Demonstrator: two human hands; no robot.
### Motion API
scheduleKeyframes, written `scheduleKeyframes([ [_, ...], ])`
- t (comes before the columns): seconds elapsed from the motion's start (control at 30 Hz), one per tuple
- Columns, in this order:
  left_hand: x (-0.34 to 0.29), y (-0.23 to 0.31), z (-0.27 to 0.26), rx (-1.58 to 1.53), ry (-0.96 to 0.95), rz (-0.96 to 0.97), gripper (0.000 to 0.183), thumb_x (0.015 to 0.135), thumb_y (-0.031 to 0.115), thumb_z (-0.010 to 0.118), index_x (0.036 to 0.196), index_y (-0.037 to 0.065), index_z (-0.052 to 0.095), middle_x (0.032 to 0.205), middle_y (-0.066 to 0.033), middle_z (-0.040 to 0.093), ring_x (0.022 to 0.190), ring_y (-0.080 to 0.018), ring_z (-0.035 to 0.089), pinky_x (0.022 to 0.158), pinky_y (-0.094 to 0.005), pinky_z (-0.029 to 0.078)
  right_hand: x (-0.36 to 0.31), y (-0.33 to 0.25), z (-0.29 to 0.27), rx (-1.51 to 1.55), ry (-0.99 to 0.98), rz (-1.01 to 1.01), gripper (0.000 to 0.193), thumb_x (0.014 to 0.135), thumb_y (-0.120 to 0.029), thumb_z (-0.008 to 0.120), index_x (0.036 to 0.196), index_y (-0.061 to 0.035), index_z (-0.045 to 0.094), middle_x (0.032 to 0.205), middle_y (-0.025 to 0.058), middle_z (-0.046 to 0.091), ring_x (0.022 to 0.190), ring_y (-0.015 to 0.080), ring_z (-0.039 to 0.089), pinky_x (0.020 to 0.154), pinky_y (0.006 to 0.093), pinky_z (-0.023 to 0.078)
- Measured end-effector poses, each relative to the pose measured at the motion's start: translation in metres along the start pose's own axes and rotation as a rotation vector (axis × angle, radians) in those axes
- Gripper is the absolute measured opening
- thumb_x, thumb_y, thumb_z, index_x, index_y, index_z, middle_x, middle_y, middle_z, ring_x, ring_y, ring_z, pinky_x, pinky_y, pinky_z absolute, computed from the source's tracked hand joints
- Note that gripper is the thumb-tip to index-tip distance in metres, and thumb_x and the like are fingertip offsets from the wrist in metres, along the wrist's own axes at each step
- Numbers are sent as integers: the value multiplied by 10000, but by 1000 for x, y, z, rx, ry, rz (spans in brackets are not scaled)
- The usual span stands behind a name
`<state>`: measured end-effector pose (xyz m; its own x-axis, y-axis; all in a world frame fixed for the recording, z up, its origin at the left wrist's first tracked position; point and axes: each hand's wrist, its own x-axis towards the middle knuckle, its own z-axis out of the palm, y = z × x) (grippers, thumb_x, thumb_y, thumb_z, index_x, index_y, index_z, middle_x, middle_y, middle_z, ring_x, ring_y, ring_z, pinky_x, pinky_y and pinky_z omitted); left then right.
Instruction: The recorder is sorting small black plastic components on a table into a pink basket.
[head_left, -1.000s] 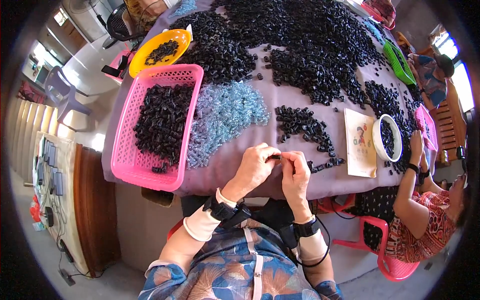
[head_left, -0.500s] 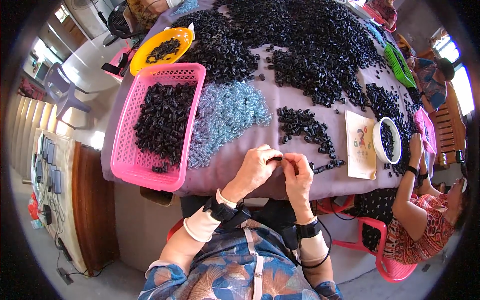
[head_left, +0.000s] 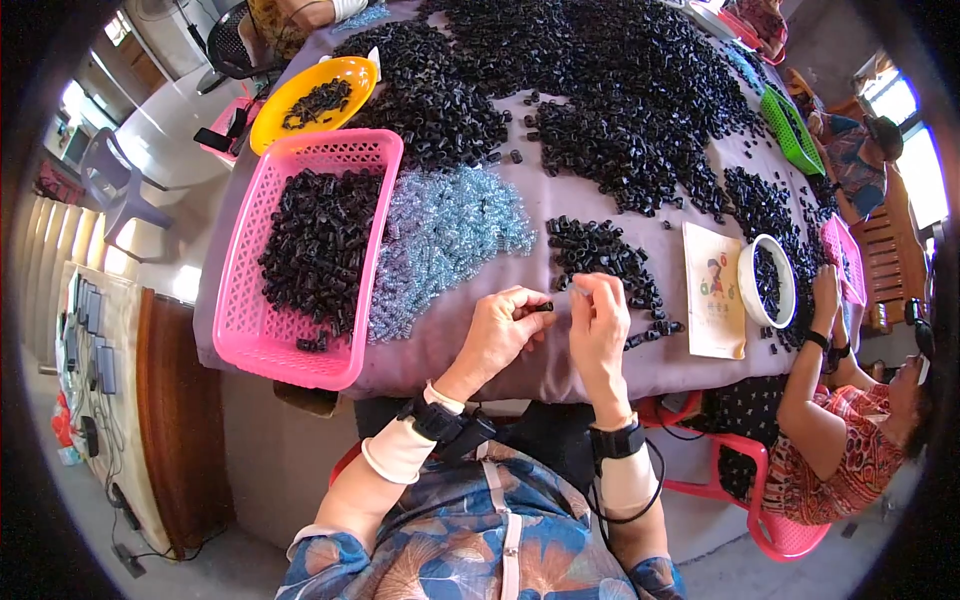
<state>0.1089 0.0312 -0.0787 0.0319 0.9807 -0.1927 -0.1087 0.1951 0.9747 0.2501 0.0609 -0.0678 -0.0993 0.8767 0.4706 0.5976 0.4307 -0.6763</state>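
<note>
Basket part-filled with black parts; big heap on table seemingly left to be worked. Black piece, short and apparently tubular, is pinched by left hand fingers, over table's near side; right hand fingers narrow, contents can't be told.

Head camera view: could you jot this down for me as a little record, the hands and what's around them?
Left hand: pinching a small black piece
Right hand: apart from the left; unclear whether it holds anything
Left side: pink basket of black pieces, yellow plate beyond it
Beside basket: clear bluish pieces
Ahead: loose black pieces
Right side: pale booklet, white bowl
Far right: seated person
</note>
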Motion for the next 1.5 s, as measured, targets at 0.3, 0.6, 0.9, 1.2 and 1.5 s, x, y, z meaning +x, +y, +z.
scheduleKeyframes([
  [0.3, -3, 1, -3, 48, 0, 108, 227, 834, 40, 609, 1055, -12, 614, 781, 16, 557, 589, -42, 546, 487, -178, 432, 3, 6, 9, -198, -133, 1, 198, 771, -17, 572, 962, -64, 552, 896, 107, 552, 828, 315, 560, 696, 390, 465],
  [0.6, -2, -5, -8, 7, 13, 145, 242, 889, 56, 528, 1118, 8, 590, 768, 8, 517, 588, -48, 524, 499, -189, 421, -6, 16, 0, -91, -107, 116, 189, 764, -6, 583, 947, -35, 549, 871, 128, 544, 794, 294, 569, 671, 364, 465],
  [0.9, -1, -6, -13, -145, -37, 104, 241, 902, 46, 498, 1122, 32, 596, 736, 15, 540, 599, -35, 506, 505, -173, 401, -3, 7, 3, -224, -167, 18, 126, 788, -66, 594, 914, -66, 586, 871, 111, 557, 770, 296, 573, 648, 362, 466],
  [1.2, 2, -8, -16, -253, -56, 41, 169, 898, 74, 531, 1048, 20, 586, 730, 7, 581, 606, -41, 518, 503, -176, 406, -16, -17, 5, 323, -189, 353, 162, 845, 7, 552, 995, -10, 613, 787, 47, 562, 643, 100, 552, 573, 238, 444],
  [1.5, 4, -10, -19, -269, -79, 28, 149, 894, 83, 545, 1024, 22, 583, 776, 5, 594, 612, -47, 531, 507, -179, 416, -22, -18, 9, 770, -104, 533, 102, 873, 3, 527, 968, 12, 562, 808, 42, 618, 761, 118, 624, 697, 262, 533],
])
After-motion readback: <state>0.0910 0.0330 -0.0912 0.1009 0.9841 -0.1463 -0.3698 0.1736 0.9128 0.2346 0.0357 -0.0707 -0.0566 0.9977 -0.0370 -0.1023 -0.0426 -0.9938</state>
